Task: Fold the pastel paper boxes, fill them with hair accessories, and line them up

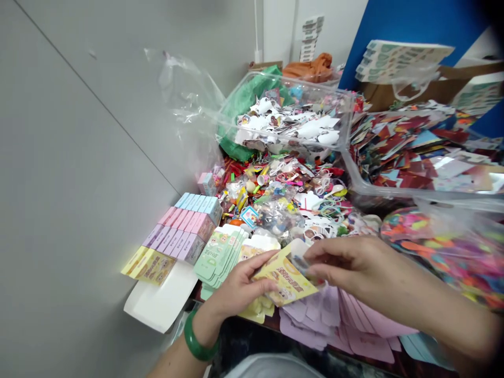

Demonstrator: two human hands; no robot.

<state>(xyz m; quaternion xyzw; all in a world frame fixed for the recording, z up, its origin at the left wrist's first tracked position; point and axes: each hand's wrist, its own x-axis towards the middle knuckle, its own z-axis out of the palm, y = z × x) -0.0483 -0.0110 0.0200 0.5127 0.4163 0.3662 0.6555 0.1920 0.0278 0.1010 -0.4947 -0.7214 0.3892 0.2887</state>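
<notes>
My left hand (240, 286), with a green bangle on the wrist, grips the lower edge of a small yellow flat-packed carton (285, 281). My right hand (346, 262) pinches the carton's upper right end, fingers closed on its flap. Under both hands lie flat lilac carton blanks (338, 320) and more yellow ones (258, 311). To the left sits a fanned pile of green carton blanks (218, 257).
Rows of folded blue, pink, lilac and yellow boxes (183, 231) stand on a white tray (159, 302) by the grey wall. Behind are a heap of small toys and trinkets (283, 194), clear bins of stickers (291, 123) and paper pieces (425, 152), and a bag of coloured bits (444, 247).
</notes>
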